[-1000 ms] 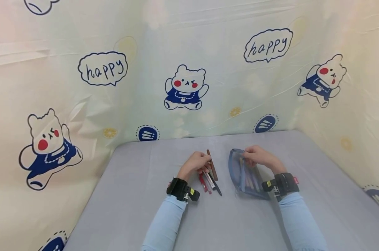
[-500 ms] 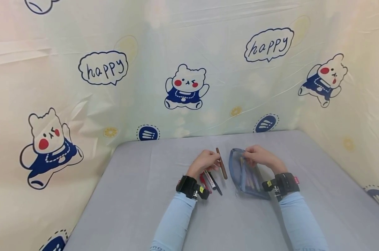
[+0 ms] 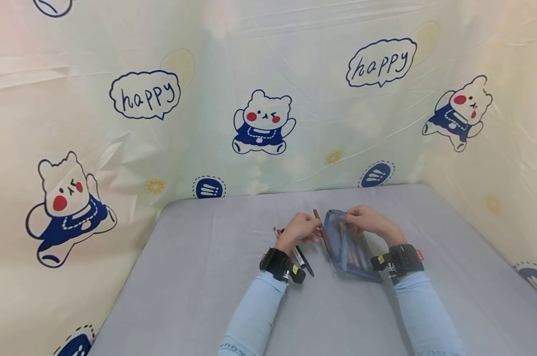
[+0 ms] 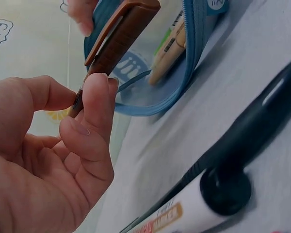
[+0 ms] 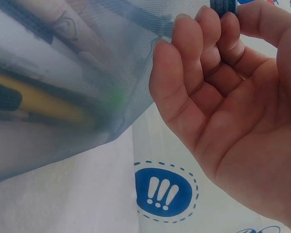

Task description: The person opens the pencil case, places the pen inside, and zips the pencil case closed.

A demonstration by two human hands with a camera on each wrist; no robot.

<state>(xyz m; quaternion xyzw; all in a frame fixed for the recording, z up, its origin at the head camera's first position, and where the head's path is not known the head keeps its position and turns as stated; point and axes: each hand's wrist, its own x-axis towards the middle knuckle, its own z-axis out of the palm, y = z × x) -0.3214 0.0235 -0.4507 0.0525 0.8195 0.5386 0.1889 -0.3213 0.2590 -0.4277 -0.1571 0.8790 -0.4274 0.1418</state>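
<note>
My left hand (image 3: 298, 229) pinches a brown capped pen (image 4: 123, 36) between thumb and fingertips, its clip end pointing away from the palm. In the head view the pen overlaps the left edge of a blue mesh pencil case (image 3: 367, 275). The case's zipped mouth gapes toward the pen in the left wrist view, and a beige pen (image 4: 169, 56) shows inside. My right hand (image 3: 370, 221) pinches the case's upper edge, holding it up. Through the mesh, a yellow pen (image 5: 43, 99) is visible in the right wrist view.
Below my left hand, a white marker with a black cap (image 4: 184, 211) and a dark pen (image 4: 252, 121) lie on the grey table (image 3: 197, 277). Reddish pens (image 3: 275, 231) are partly hidden behind that hand. A printed curtain (image 3: 259, 44) stands behind the table.
My left hand has carried the brown pen rightward, from over the loose pens to the pencil case's left edge. My right hand and the case have stayed in place.
</note>
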